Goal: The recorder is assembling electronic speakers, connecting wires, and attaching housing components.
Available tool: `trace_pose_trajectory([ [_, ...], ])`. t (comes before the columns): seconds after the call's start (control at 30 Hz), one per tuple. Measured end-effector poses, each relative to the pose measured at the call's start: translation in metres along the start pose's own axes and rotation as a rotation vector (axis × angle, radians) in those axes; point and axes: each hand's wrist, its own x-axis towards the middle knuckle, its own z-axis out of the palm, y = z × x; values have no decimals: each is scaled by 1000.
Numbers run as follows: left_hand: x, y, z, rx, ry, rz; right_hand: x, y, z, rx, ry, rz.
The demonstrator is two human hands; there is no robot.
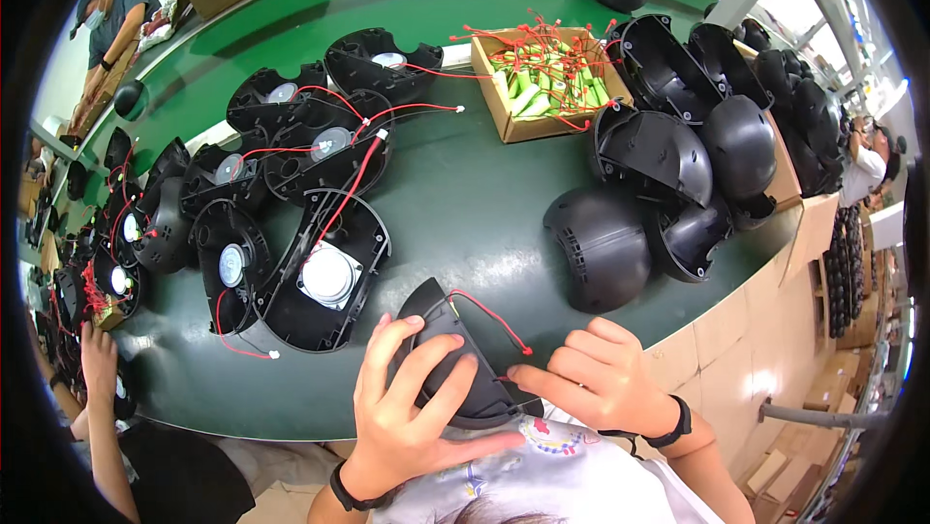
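A black plastic shell half (pixel 484 396) is tilted up close to me at the table's near edge. My left hand (pixel 402 427) grips it, fingers spread over its face and thumb along the lower edge. A red wire with a small connector (pixel 496 315) loops out from the shell's top and hangs to the right. My right hand (pixel 601 379) has its fingers curled, with the index fingertip at a short bit of red wire beside the shell's right edge. Just beyond lies a shell half with a white-rimmed speaker (pixel 329 277) and a red wire.
Farther off stands a cardboard box (pixel 506 127) of green battery packs with red wires. Black shell halves (pixel 599 248) are piled at the right, and several speaker-fitted shells (pixel 231 170) lie at the left of the green table (pixel 465 233). A co-worker's arm (pixel 102 417) reaches in at left.
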Motion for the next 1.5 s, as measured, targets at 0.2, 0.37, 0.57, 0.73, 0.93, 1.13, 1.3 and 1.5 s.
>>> trace_pose_trajectory([
  [0.2,2,1,1,9,-11,-22,19,9,-4,55,72,-151],
  [0.37,6,-7,-4,-131,-90,-22,46,15,-4,88,43,-284],
  [0.57,4,-17,0,-240,-44,-2,72,1,-16,95,-32,-426],
  [0.73,0,-10,14,-197,52,-49,76,-9,-19,136,-37,-443],
  [0.93,-2,-12,18,-96,79,-12,66,-11,-14,343,149,-458],
  [1.13,-1,-2,8,-100,46,-74,60,-16,-19,435,271,-352],
  [1.3,2,-1,10,-14,-129,-23,68,-38,16,634,661,-378],
  [1.5,-2,4,17,-4,-66,-52,55,-38,7,713,372,-309],
])
